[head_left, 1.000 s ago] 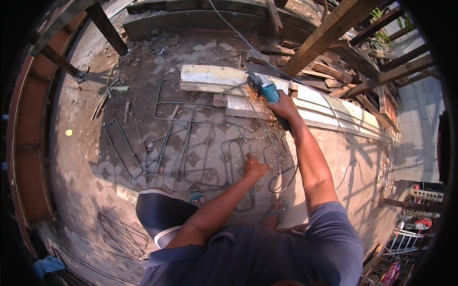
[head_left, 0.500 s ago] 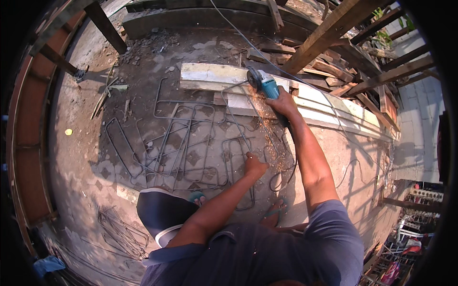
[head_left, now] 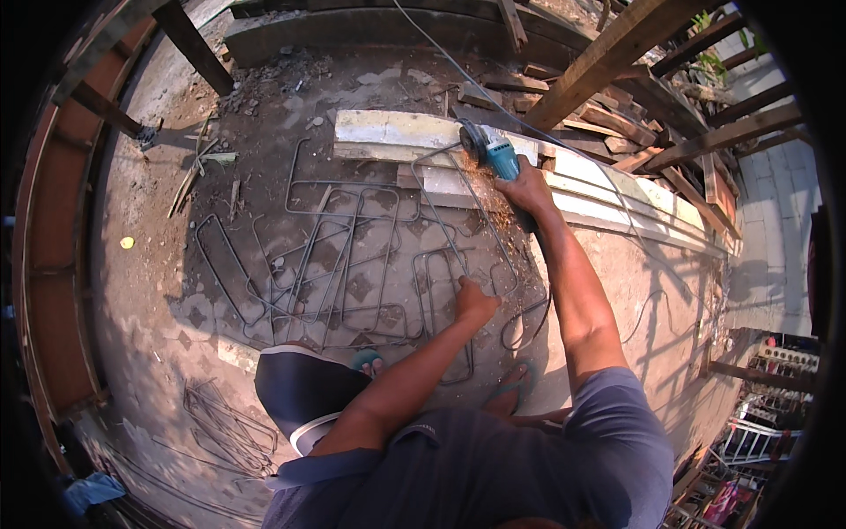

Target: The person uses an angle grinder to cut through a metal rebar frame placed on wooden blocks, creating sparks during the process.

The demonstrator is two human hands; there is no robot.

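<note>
My right hand (head_left: pixel 529 191) is wrapped round a teal angle grinder (head_left: pixel 502 160), its arm stretched forward. The grinder's dark disc (head_left: pixel 471 141) meets the far end of a bent steel rod frame (head_left: pixel 440 220) over the pale timber beams (head_left: pixel 397 130). Orange sparks (head_left: pixel 493 198) spray from there toward me. My left hand (head_left: pixel 477 301) is closed on the near part of that rod frame. More bent rods (head_left: pixel 339 256) lie overlapping on the paved ground just left of it. Where exactly the disc touches is blurred by sparks.
A cable (head_left: pixel 515 344) loops near my sandalled right foot (head_left: pixel 509 392). Wooden posts (head_left: pixel 608 66) and piled scrap wood (head_left: pixel 608 132) stand at the far right. A bundle of thin rods (head_left: pixel 227 428) lies at the near left. Another cable (head_left: pixel 458 69) crosses the far side.
The grinder has shifted very slightly to the right and nearer, with sparks still flying. My left hand has moved slightly, still on the rod frame.
</note>
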